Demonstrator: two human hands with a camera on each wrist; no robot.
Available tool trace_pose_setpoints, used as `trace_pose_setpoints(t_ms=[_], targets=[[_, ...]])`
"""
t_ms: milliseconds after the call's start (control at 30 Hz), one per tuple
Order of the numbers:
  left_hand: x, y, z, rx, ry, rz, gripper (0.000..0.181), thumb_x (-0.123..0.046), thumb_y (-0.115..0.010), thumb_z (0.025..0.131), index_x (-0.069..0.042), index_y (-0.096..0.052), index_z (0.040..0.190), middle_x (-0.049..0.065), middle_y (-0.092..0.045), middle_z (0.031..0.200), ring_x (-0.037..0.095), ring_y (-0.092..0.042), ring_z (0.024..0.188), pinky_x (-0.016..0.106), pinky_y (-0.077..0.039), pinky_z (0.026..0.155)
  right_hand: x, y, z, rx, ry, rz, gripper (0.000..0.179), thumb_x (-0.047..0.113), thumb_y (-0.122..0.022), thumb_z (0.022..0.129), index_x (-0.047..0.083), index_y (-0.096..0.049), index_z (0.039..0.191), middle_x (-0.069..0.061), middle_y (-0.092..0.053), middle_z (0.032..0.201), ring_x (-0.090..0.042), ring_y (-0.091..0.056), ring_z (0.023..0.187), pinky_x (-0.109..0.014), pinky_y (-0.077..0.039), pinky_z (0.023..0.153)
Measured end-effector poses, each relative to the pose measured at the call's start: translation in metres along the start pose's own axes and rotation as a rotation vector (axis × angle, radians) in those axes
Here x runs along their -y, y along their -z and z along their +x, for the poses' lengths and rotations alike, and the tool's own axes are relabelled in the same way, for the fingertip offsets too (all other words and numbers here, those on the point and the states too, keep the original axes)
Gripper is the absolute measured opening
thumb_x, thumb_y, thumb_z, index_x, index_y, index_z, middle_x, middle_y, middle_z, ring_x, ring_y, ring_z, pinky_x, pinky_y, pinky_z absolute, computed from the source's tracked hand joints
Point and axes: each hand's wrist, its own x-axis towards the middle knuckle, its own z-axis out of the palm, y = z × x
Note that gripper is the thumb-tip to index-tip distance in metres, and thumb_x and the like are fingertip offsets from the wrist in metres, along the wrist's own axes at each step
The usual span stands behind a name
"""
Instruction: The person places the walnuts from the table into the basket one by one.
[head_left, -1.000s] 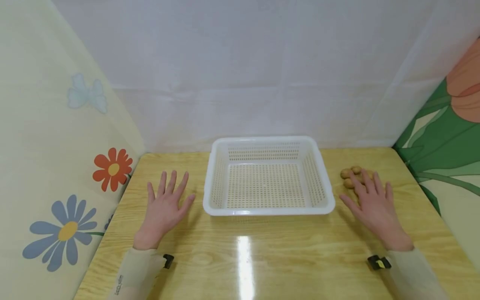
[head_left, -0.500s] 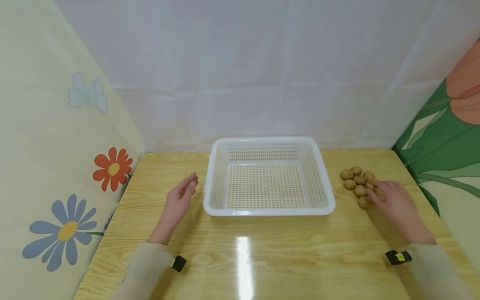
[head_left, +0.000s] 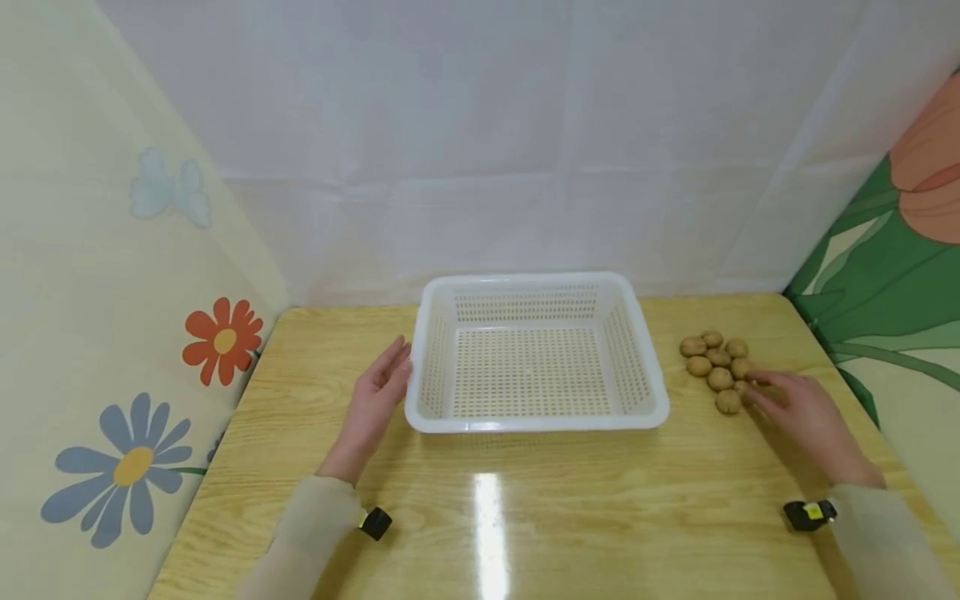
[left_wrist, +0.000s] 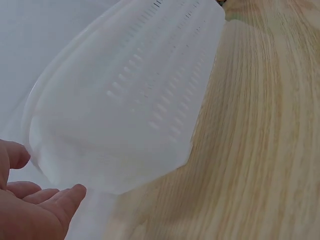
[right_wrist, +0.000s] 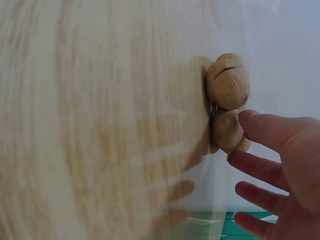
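A white perforated plastic basket point(head_left: 528, 423) stands on the wooden table, with nothing inside. My left hand point(head_left: 378, 392) is at its left side, fingertips by the rim. In the left wrist view, the thumb and fingers are spread apart next to the end of the basket point(left_wrist: 115, 125); firm contact cannot be told. Several brown walnuts point(head_left: 718, 379) lie clustered on the right. My right hand point(head_left: 810, 417) reaches in from their right. In the right wrist view, thumb and forefinger are apart around the near side of a walnut point(right_wrist: 227, 129), other fingers loosely extended.
The wooden table point(head_left: 420, 517) ends at a white cloth backdrop point(head_left: 480, 150). A flower-printed panel point(head_left: 90, 275) borders the left side, and another printed panel point(head_left: 877, 283) the right. Bare tabletop lies between the basket and the walnuts.
Both hands were spread flat at first. The left hand has turned and moved right to the basket's rim. The right hand has drawn back to the right edge of the walnuts, its fingers closer together.
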Motion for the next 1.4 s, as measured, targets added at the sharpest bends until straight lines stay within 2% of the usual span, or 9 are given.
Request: trace_pose_setpoints(t_ms=[133,300,500,800,1133,1400], targets=[[0.001,-0.005,0.001,0.004,0.026,-0.034,0.057,-0.018,-0.049,0.112,-0.003,-0.029,0.163,0.013,-0.037,0.166,0.025,-0.040,0.149,0.020,-0.048,0.106,-0.003,-0.002,0.000,-0.003,0.016,0.014,0.032,0.013,-0.068,0.102,-0.009,-0.067,0.124,-0.035,-0.068,0.118,-0.055,-0.063,0.105,-0.067,-0.048,0.085],[-0.001,-0.010,0.002,0.003,0.046,-0.060,0.053,-0.014,-0.045,0.112,-0.005,-0.031,0.163,0.012,-0.036,0.166,0.024,-0.040,0.149,0.023,-0.045,0.110,-0.005,-0.004,-0.001,0.011,-0.002,0.050,0.032,0.013,-0.067,0.102,-0.009,-0.065,0.126,-0.036,-0.066,0.121,-0.057,-0.061,0.108,-0.067,-0.047,0.086],[-0.004,-0.013,0.003,-0.006,0.063,-0.029,0.055,-0.013,-0.049,0.111,-0.009,-0.031,0.164,0.008,-0.036,0.167,0.022,-0.040,0.149,0.026,-0.046,0.110,-0.005,-0.005,-0.001,0.012,-0.009,0.047,0.032,0.012,-0.068,0.101,-0.008,-0.064,0.125,-0.036,-0.067,0.120,-0.057,-0.063,0.104,-0.068,-0.049,0.083],[-0.005,-0.013,0.005,0.009,0.050,-0.014,0.057,-0.011,-0.049,0.110,-0.005,-0.029,0.163,0.011,-0.036,0.166,0.023,-0.041,0.148,0.033,-0.043,0.114,0.001,-0.001,-0.002,0.012,-0.048,0.015,0.038,0.020,-0.067,0.103,-0.009,-0.067,0.126,-0.037,-0.067,0.119,-0.058,-0.064,0.102,-0.070,-0.050,0.082],[-0.007,-0.008,0.005,0.005,0.056,0.014,0.057,-0.014,-0.049,0.111,-0.005,-0.030,0.163,0.011,-0.037,0.166,0.022,-0.040,0.149,0.034,-0.041,0.115,0.035,0.020,0.011,0.047,-0.131,0.076,0.052,0.037,-0.065,0.105,-0.004,-0.063,0.136,-0.032,-0.064,0.133,-0.056,-0.055,0.121,-0.070,-0.046,0.092],[-0.004,-0.009,0.005,0.014,0.062,-0.021,0.057,-0.011,-0.050,0.110,-0.004,-0.030,0.163,0.013,-0.038,0.165,0.024,-0.042,0.148,0.031,-0.045,0.112,0.074,0.032,0.030,0.078,-0.172,0.151,0.057,0.046,-0.066,0.102,0.001,-0.064,0.139,-0.029,-0.061,0.140,-0.053,-0.050,0.129,-0.071,-0.044,0.096]])
